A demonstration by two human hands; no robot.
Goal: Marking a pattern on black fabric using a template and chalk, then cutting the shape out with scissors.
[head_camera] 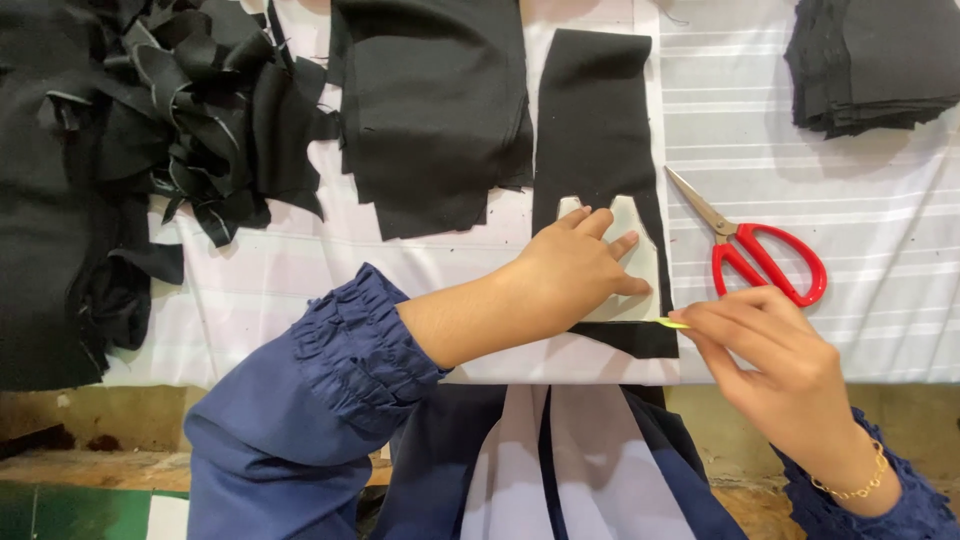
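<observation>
- The right hand is pinching a small yellow-green chalk at the near edge of the bench, its tip touching the black fabric strip.
- The left hand is lying open, fingers spread flat, pressing a pale card template onto that strip.
- The strip is running with its long axis from the near edge straight towards the far edge.
- Red-handled scissors are lying just right of the strip, blades pointing far-left; striped cloth beyond them is leaving room.
- A cut black stack is lying left of the strip, tangled scraps are crowding the far left corner, and a folded pile is sitting at the far right corner.
</observation>
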